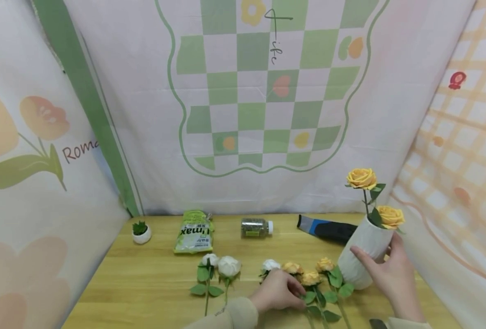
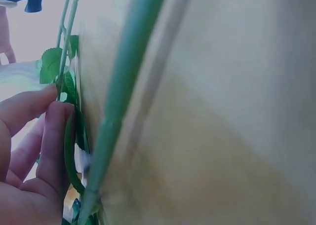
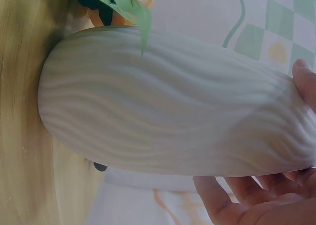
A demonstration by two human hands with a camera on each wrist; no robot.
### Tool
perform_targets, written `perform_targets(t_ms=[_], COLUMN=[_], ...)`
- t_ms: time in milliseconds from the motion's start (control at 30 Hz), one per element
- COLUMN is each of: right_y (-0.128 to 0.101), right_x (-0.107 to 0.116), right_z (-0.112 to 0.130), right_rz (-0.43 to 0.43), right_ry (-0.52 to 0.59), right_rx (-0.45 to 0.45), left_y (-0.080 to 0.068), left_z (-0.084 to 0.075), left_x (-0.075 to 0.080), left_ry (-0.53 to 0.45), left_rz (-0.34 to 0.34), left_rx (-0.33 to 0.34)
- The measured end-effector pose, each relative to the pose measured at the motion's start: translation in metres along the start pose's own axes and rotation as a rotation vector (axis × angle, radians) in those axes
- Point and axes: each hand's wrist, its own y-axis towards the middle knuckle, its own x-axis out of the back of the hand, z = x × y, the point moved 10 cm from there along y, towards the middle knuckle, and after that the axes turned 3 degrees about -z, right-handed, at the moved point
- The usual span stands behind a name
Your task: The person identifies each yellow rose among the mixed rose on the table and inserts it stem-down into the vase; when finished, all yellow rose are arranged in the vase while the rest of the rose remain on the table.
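- Wooden table (image 1: 152,283), light grain.
- Rear row: small potted plant (image 1: 141,232), green packet (image 1: 194,231), lidded jar (image 1: 256,227) on its side, blue-black tool (image 1: 326,229).
- Front: white roses (image 1: 221,266), orange roses (image 1: 308,274), lying flat.
- White vase (image 1: 360,256), tilted.

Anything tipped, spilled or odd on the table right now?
The vase leans right, tilted in the right hand, with two yellow roses in it. The bottle lies on its side, capped. Nothing looks spilled.

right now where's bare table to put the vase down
Bare wood lies at front left, bordered by the small potted plant, the green packet and the white flowers. A narrower strip runs between the jar and the flowers. Around the orange flowers and the vase it is crowded.
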Motion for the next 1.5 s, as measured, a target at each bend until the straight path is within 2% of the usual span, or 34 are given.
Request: perform_targets(t_ms=[167,433,667,767,933,1100,1300,1500], right_y=[0.0,-0.001,0.0,-0.001,-0.002,-0.002,-0.002,-0.002], right_x=[0.001,0.001,0.0,0.0,0.0,0.001,0.001,0.0], right_z=[0.001,0.001,-0.002,-0.001,0.0,-0.001,-0.001,-0.001], right_rz=[0.001,0.003,0.016,0.013,0.006,-0.005,-0.008,-0.007], right_ry=[0.006,0.0,-0.004,0.0,0.008,0.02,0.029,0.024], right_rx=[0.006,0.02,-0.002,0.004,0.012,0.015,0.018,0.017], left_y=[-0.001,-0.006,-0.009,-0.008,-0.006,-0.005,-0.007,-0.007], left_z=[0.005,0.008,0.004,0.006,0.008,0.01,0.013,0.015], left_x=[0.003,0.003,0.007,0.008,0.011,0.012,0.012,0.012], left_ry=[-0.076,-0.201,-0.258,-0.276,-0.271,-0.273,-0.267,-0.247], left_rz=[-0.063,-0.13,-0.172,-0.211,-0.29,-0.333,-0.364,-0.37], left_rx=[0.08,0.139,0.138,0.143,0.146,0.16,0.184,0.169])
